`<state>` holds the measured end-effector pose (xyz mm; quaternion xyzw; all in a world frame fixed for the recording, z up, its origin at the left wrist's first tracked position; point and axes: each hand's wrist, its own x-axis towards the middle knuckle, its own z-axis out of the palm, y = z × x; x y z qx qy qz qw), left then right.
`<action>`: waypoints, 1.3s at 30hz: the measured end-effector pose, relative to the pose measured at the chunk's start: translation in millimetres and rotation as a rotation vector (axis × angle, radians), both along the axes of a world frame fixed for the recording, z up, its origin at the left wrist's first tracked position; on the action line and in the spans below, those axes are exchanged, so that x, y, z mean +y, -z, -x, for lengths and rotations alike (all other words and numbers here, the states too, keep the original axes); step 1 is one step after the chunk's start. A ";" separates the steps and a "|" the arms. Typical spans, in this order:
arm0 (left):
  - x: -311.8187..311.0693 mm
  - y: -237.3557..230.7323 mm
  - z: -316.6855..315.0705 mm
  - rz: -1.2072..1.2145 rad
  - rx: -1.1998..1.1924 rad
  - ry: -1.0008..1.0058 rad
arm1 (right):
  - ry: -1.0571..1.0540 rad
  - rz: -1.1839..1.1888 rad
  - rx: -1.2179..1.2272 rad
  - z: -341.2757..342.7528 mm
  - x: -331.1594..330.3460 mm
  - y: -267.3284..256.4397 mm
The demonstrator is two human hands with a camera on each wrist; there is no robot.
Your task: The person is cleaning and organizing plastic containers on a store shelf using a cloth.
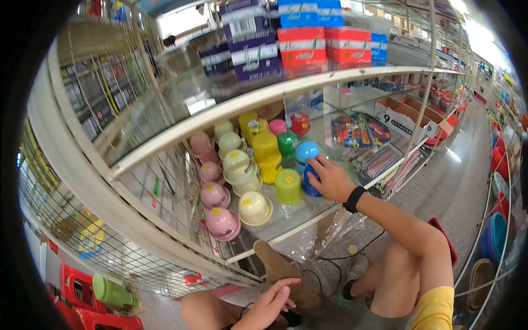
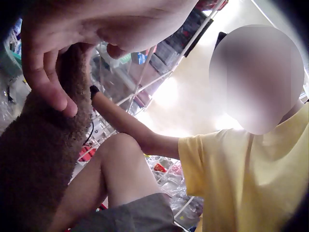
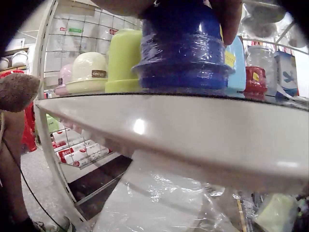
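My right hand (image 1: 331,179) reaches onto the glass shelf and grips the top of a dark blue cup (image 3: 183,48). That cup is upside down, film-wrapped and close to the shelf's front edge; fingers show on both sides of it in the right wrist view. Beside it are a lime-green cup (image 1: 289,186) and, behind, a light blue cup (image 1: 306,150). Low in front of the shelf, my left hand (image 1: 269,305) holds a fuzzy brown cloth (image 1: 278,264), its fingers bent over the pile in the left wrist view. The cloth's rounded end points up toward the shelf.
Pink cups (image 1: 223,223), cream cups (image 1: 254,208) and yellow cups (image 1: 266,154) stand in rows to the left. A white shelf rail (image 1: 275,91) runs above them, under boxed goods (image 1: 301,47). A wire-mesh side (image 1: 126,258) borders the left. Clear plastic sheeting (image 3: 159,193) hangs below the front edge.
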<state>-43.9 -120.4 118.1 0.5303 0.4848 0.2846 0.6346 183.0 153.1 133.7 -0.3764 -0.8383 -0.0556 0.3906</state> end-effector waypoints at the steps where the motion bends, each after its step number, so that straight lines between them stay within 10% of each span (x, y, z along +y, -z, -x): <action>1: -1.4 -4.7 -2.7 -0.009 0.020 -0.009 | -0.010 0.018 0.009 0.5 0.9 1.1; 14: 0.8 -14.5 -4.1 0.040 -0.035 -0.088 | -0.056 -0.018 -0.040 -8.5 5.2 0.0; 24: -5.9 -3.9 -11.9 0.035 -0.003 -0.096 | -0.291 0.787 0.722 -6.5 11.1 16.7; 39: 1.5 -5.2 -11.2 -0.163 0.227 0.190 | -0.330 0.857 0.731 -8.6 17.2 18.1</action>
